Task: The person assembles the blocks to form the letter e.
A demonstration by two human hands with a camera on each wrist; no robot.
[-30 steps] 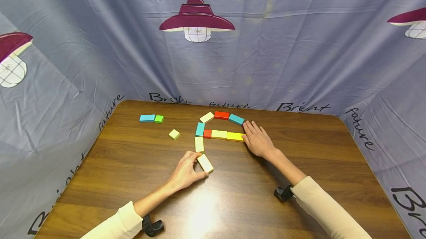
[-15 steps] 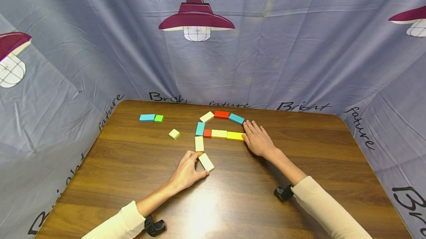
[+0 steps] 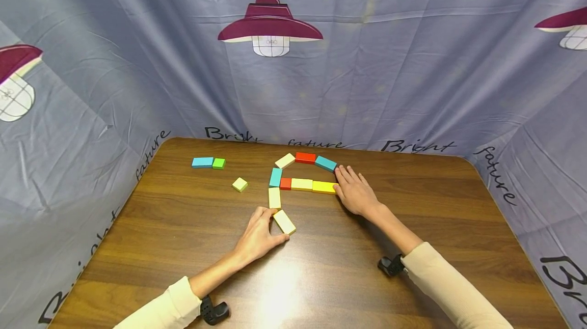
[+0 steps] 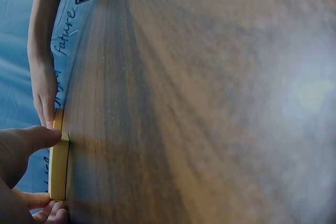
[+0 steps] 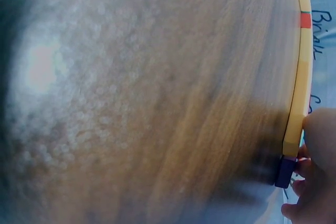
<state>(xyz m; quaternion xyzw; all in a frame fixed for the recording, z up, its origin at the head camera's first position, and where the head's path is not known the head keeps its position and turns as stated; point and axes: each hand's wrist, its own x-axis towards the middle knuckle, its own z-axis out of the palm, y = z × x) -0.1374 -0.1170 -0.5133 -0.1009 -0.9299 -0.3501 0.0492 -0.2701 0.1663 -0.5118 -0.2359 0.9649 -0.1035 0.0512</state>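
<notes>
My left hand (image 3: 258, 235) pinches a pale yellow block (image 3: 285, 222) lengthwise, thumb at its near end and fingers at its far end. That block lies slanted on the table, just below another pale yellow block (image 3: 274, 198). My right hand (image 3: 356, 194) rests with fingers extended at the right end of the block outline. Its thumb touches a bright yellow block (image 3: 324, 187). A dark purple block (image 5: 285, 171), mostly covered in the head view, sits by its fingers in the right wrist view.
The outline includes a teal block (image 3: 275, 177), a small red block (image 3: 286, 184), a long red block (image 3: 305, 158) and a blue block (image 3: 326, 164). Off to the left lie a blue block (image 3: 203, 162), a green block (image 3: 219, 164) and a small pale yellow block (image 3: 240, 185). Curtains surround the table (image 3: 321, 278).
The pinched pale yellow block has shifted slightly right and away from me, closer in line with the block above it. My right hand has stayed in place.
</notes>
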